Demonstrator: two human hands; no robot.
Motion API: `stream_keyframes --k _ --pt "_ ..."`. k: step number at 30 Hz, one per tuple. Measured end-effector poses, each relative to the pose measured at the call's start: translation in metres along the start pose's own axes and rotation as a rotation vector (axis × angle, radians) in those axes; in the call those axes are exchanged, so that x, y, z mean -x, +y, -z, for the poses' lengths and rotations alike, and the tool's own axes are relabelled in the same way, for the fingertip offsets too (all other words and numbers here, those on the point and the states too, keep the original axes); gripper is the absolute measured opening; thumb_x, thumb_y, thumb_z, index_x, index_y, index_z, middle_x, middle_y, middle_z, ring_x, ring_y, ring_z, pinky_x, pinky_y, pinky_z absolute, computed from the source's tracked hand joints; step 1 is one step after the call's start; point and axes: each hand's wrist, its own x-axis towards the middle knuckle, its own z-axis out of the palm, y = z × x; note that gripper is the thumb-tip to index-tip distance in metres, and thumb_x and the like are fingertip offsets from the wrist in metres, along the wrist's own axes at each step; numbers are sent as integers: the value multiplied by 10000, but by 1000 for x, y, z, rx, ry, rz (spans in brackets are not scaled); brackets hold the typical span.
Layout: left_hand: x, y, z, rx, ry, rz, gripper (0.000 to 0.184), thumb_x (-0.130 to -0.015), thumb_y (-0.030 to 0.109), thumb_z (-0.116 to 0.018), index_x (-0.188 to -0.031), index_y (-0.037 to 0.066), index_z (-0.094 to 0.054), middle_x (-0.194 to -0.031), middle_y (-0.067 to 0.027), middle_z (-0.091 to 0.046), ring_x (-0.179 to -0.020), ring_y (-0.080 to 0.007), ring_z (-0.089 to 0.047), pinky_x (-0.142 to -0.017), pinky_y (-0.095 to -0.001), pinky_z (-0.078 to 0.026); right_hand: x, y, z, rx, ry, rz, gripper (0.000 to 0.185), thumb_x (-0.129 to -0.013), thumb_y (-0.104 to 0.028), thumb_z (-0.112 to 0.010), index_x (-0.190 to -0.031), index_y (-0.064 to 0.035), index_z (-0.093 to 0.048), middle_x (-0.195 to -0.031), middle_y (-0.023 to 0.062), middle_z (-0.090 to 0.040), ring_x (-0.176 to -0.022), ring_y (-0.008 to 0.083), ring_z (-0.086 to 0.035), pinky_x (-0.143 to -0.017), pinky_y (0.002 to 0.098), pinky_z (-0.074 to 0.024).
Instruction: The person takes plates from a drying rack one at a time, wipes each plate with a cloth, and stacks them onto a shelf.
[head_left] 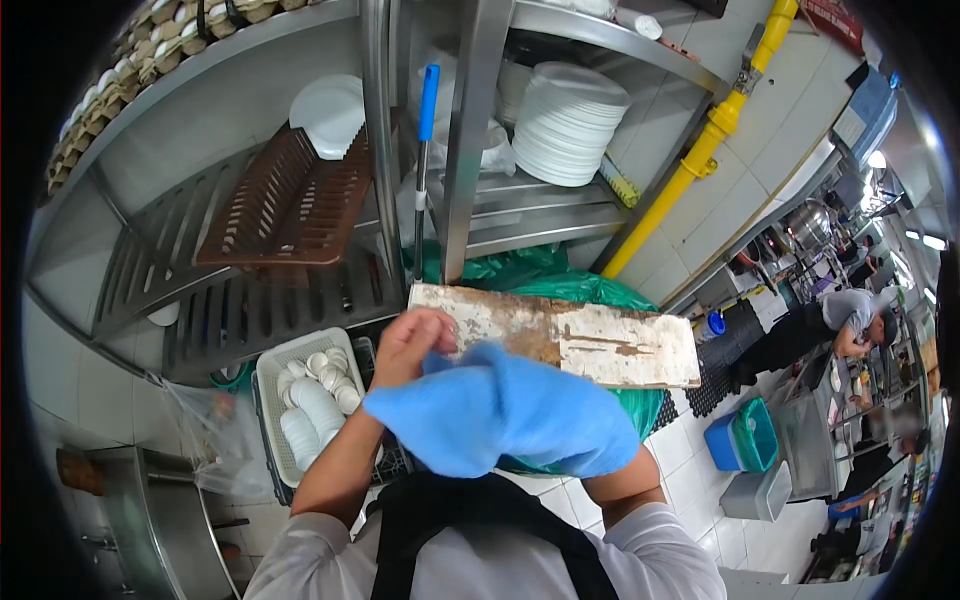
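Note:
A blue cloth [500,410] hangs in front of my chest and covers my right hand and forearm, so the fingers on that side are hidden. My left hand [413,345] is raised at the cloth's upper left end with its fingers curled; whether it pinches an edge of the cloth cannot be made out. Just beyond both hands lies a worn, white-painted board [630,345] with brown patches, over green plastic bags [540,275]. Left of my left forearm, a light basket [268,385] holds small white bowls and dishes.
A brown dish rack [290,200] with a white plate stands on the slatted shelf. Stacked white plates [570,120] sit on the shelf ahead. A blue-handled pole [428,105] leans upright. To the right are a yellow pipe [690,170], a blue bin [725,440] and several people.

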Motion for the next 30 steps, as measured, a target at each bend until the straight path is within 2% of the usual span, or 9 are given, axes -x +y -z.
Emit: stream_keyframes --k 3,5,8,15,20,22,24,26,30 --pt "17 -14 4 -250 -498 199 377 -907 279 -625 -1188 33 -575 -1085 -97 -630 -968 -183 -610 -833 -312 -491 -9 -31 1 -72 -162 -251 429 -873 -272 -649 -1221 -42 -548 -929 114 -674 -849 213 -637 -767 312 -498" --pt "32 -18 -17 -184 -678 247 380 -908 278 -618 -1194 31 -571 -1093 -100 -627 -977 -187 -607 -842 -317 -488 -22 -5 -5 -28 -184 -148 468 -860 -288 -663 -1235 -38 -538 -968 115 -662 -885 212 -625 -796 314 -485" --pt "39 -7 -34 -87 -755 256 385 -910 276 -609 -1202 29 -565 -1105 -104 -623 -991 -194 -603 -856 -324 -483 -36 52 -18 -52 -177 -8 527 -841 -313 -682 -1257 -31 -525 -1027 116 -643 -940 210 -607 -840 317 -465" --pt "29 21 -32 11 -685 192 397 -915 271 -588 -1222 23 -552 -1132 -113 -614 -1022 -209 -594 -887 -342 -471 -40 131 -29 -441 -268 46 666 -797 -370 -728 -1309 -16 -492 -1165 120 -599 -1067 206 -565 -941 325 -419" --pt "46 34 1 64 -446 186 406 -918 268 -572 -1237 18 -542 -1152 -120 -608 -1044 -220 -587 -910 -355 -463 -47 215 -42 -617 -353 -35 766 -765 -411 -761 -1345 -5 -469 -1264 122 -568 -1158 203 -534 -1014 330 -386" --pt "53 36 12 86 -372 187 410 -919 267 -566 -1242 16 -538 -1160 -122 -605 -1053 -224 -585 -919 -360 -460 -48 217 -50 -659 -372 -34 786 -759 -420 -768 -1352 -2 -464 -1284 123 -562 -1176 202 -528 -1029 331 -380" --pt "61 35 17 100 -328 189 413 -920 265 -560 -1248 15 -534 -1167 -125 -603 -1062 -229 -582 -928 -365 -456 -50 203 -66 -1153 -407 395 947 -824 -603 -609 -1469 -9 -250 -1469 140 -352 -1342 244 -366 -1087 428 -313" --pt "63 32 13 108 -303 192 417 -921 264 -554 -1254 13 -530 -1175 -128 -600 -1071 -233 -580 -937 -370 -453 -54 201 -76 -1242 -379 364 1007 -770 -619 -655 -1466 -15 -249 -1482 135 -333 -1341 254 -364 -1104 448 -285" --pt "68 30 11 123 -258 195 425 -924 261 -541 -1265 9 -523 -1191 -133 -595 -1089 -242 -574 -956 -380 -447 -59 221 -110 -1273 -256 80 1045 -725 -632 -682 -1460 -27 -250 -1448 134 -378 -1324 254 -386 -1094 450 -314"
